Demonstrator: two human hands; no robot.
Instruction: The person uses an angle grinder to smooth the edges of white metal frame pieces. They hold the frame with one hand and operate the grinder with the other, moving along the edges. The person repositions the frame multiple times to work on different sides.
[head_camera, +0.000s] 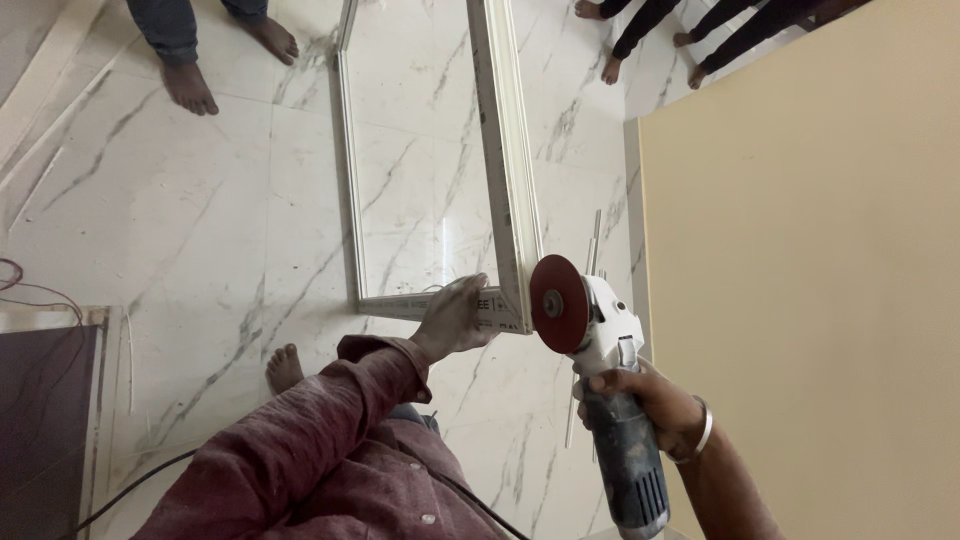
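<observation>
My left hand (453, 318) presses on the near bottom rail of a white window frame (507, 170) that stands on the marble floor. My right hand (655, 400) grips the grey-blue body of an angle grinder (612, 400). Its red sanding disc (558, 303) sits right beside the frame's near right corner; I cannot tell whether it touches. A maroon sleeve covers my left arm, and a metal bangle hangs on my right wrist.
A yellow wall (820, 260) rises close on the right. Bare feet of other people (190, 88) stand at the top left and at the top right (610, 68). A dark panel (45, 420) and red wires lie at the left. My own foot (284, 366) rests below the frame.
</observation>
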